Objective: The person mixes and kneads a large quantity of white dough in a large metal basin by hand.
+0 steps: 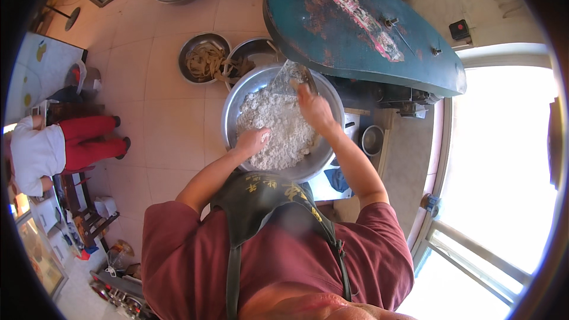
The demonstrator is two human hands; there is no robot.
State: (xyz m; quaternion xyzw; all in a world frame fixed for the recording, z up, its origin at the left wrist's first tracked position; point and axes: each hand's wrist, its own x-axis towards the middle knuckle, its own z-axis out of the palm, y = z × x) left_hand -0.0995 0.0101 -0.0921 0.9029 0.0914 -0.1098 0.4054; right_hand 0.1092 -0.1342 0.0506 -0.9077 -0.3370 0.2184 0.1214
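A large steel basin [230, 112] in front of me holds a heap of crumbly, floury dough [278, 121]. My left hand [253, 141] is at the heap's near left side, its fingers curled into the white crumbs. At the basin's far right my right hand [314, 108] is closed, its fingertips against the lower end of a flour-dusted metal plate [289, 76]. This plate slants over the basin's far rim, below a green machine cover [332, 29]. What the right fingers grip, if anything, is hidden.
Beyond the basin, a bowl of pale flat strips [204, 59] and a second steel bowl [256, 50] sit on the tiled floor. A small metal bowl [372, 140] lies to the right. Far left is a person in red trousers [89, 142], near a dark stool [95, 222].
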